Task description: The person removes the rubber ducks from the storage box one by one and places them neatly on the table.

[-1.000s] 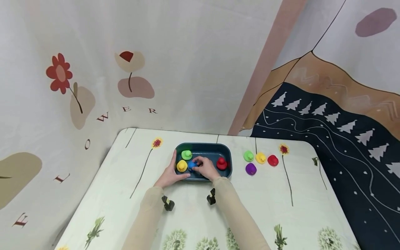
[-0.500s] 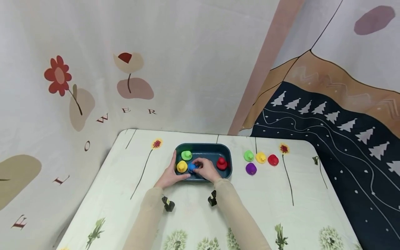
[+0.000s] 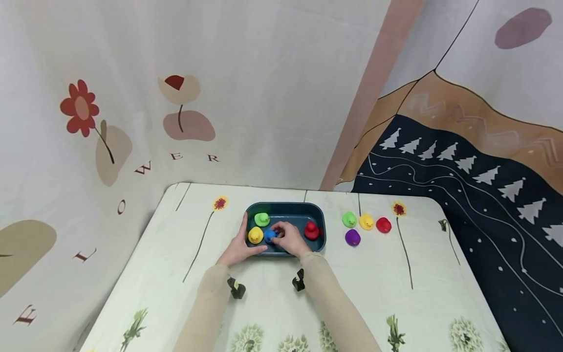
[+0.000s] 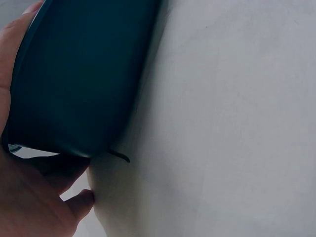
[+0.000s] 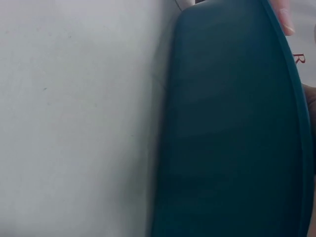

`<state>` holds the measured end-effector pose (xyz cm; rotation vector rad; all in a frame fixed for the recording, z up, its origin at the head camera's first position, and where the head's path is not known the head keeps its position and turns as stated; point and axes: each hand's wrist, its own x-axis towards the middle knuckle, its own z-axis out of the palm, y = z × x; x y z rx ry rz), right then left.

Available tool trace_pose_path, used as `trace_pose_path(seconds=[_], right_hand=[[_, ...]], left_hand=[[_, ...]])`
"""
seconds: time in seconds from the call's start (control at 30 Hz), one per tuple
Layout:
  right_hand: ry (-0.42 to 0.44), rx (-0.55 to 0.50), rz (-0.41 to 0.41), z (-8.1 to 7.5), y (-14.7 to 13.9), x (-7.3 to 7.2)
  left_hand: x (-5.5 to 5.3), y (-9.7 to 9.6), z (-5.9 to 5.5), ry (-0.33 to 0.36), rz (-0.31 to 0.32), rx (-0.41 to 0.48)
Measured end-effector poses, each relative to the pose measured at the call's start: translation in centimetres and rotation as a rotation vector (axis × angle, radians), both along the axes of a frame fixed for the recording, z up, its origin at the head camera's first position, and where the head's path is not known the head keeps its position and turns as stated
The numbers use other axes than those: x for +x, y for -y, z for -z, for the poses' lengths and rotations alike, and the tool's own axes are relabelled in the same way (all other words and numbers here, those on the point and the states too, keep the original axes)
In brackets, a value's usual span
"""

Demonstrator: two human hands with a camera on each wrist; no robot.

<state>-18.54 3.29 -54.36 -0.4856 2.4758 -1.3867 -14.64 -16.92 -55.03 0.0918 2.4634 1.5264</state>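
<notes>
A dark blue-green rectangular tray [image 3: 290,213] stands on the table. My left hand [image 3: 236,250] grips its near left corner, thumb along the front rim and fingers along the left side. In the left wrist view, fingers [image 4: 74,202] bend round the tray's end. Inside the tray my right hand [image 3: 292,239] pinches a blue rubber duck [image 3: 270,236], partly covered by the fingers. Left of it sits a yellow rubber duck [image 3: 255,235], with a green duck [image 3: 262,219] behind. A red duck [image 3: 311,231] sits at the right end. The tray's wall [image 5: 232,118] hides the ducks from the right wrist view.
Right of the tray, on the white flowered tablecloth [image 3: 272,293], lie a green duck [image 3: 349,219], a yellow duck [image 3: 366,222], a red duck [image 3: 383,225] and a purple duck [image 3: 353,238]. A printed curtain [image 3: 264,98] hangs behind the table.
Both hands keep their places at the tray and the blue duck. The duck shows slightly more between the fingers; the head view has shifted slightly.
</notes>
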Motion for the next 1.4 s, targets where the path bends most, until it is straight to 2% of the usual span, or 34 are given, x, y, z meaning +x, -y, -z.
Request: trace_pose_path(seconds=[0.23,0.4,0.63,0.9,1.17,1.4], right_hand=[[-0.069,0.014,-0.036,-0.9,-0.7,0.2],[-0.083,0.012,-0.049,-1.5,-1.7,0.6],[-0.071,0.001,0.000,-2.2,-3.3,0.9],[-0.120,-0.029,0.031,-3.0,-5.1,1.0],[-0.110,-0.101,0.076,-2.9,-6.7,2.1],[-0.104,-0.094,0.148,-2.8,-8.2,2.9]], left_hand=[[-0.1,-0.1,-0.1,0.000,0.000,0.007],[-0.2,0.0,0.1,0.003,0.001,0.002],[-0.2,0.1,0.2,0.017,0.005,-0.001],[-0.1,0.3,0.2,0.013,0.003,-0.003],[-0.2,0.4,0.3,0.003,0.019,0.004],[-0.1,0.4,0.3,0.006,0.016,0.009]])
